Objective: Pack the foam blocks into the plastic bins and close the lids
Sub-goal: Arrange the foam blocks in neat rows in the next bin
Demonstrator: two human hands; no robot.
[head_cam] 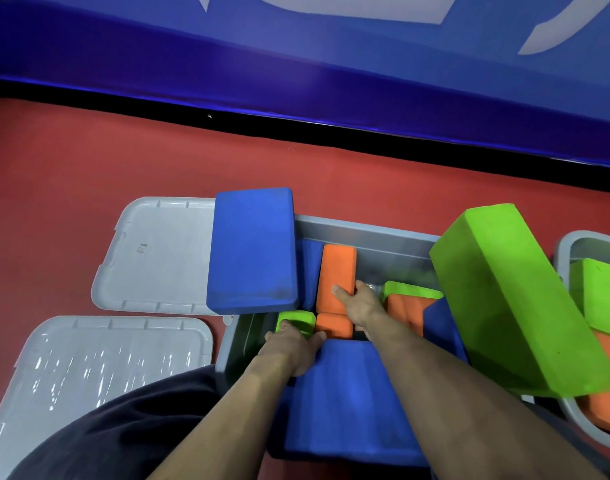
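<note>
Both hands inside grey bin (365, 233), foam blocks part-packed.
Right hand (360, 303): grip closed on upright orange block (336, 271) mid-bin. Left hand (289, 344): fingers curled over small green block (298, 320) at bin's near-left corner. Blue block (253, 251) leans on bin's left wall; large green block (514, 299) tilts over its right rim. Two lids (158, 254) lie on red floor, left of bin.

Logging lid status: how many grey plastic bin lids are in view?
2: one grey plastic lid lies on the red floor left of the bin, the other nearer the person.
</note>
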